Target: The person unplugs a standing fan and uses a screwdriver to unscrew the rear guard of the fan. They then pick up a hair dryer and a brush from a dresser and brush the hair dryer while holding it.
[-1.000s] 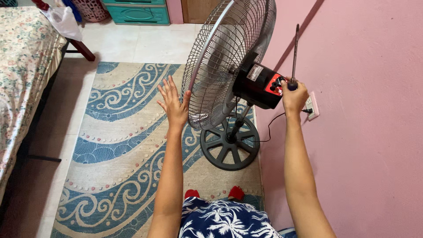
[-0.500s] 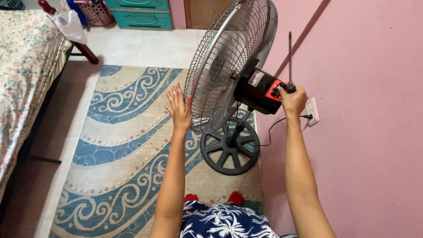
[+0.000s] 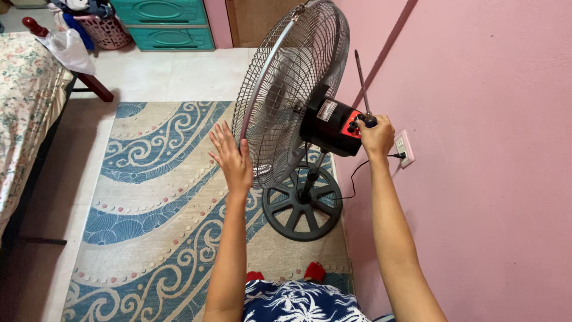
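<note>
While the fan point(image 3: 292, 101) is standing at the rug's point(image 3: 149, 197) right edge, the left hand point(image 3: 231, 156) is spreading flat against its grille, and the right hand point(image 3: 376, 135) is seemingly gripping a screwdriver point(image 3: 361, 80) at the motor.

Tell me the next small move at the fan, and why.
Probably bring the screwdriver tip down to the motor housing. The right hand grips it with the shaft pointing up, away from the housing, while the left hand steadies the fan grille.

Soft, even daylight fills the room, brightest on the tiled floor point(image 3: 173, 74) at top, with faint shadows, sharp focus throughout, and slight wide-angle bending at the edges.
</note>
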The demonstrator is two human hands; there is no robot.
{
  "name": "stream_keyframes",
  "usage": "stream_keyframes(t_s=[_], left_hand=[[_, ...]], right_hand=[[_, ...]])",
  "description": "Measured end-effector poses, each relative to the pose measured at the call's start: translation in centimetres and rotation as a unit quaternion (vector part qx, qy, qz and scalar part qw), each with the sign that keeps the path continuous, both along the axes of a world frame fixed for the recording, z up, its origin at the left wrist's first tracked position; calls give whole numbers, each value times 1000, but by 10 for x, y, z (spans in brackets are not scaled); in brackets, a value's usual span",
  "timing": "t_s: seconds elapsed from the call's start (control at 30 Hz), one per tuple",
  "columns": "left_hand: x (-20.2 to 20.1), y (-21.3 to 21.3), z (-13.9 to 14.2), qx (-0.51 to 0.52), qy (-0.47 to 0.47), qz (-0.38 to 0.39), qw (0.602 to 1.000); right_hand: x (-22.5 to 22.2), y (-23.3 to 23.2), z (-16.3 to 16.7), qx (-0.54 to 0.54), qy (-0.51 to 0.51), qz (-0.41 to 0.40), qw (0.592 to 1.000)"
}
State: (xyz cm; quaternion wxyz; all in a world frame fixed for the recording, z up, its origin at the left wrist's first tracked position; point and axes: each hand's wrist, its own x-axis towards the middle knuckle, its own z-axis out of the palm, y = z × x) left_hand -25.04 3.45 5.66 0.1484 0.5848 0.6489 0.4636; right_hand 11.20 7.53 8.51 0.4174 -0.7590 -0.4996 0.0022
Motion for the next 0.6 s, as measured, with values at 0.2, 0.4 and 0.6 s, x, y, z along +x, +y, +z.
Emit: stream_keyframes(t_s=[0.2,0.4,0.6], left_hand=[[35,-14,15,93,17,-14,995],[34,-25,30,106,37,-17,994],[33,-25,38,120,34,-12,992]], right_hand=[[2,-1,1,-6,-14,2,1000],[8,-3,9,-30,15,40,999],[11,0,9,-32,40,50,997]])
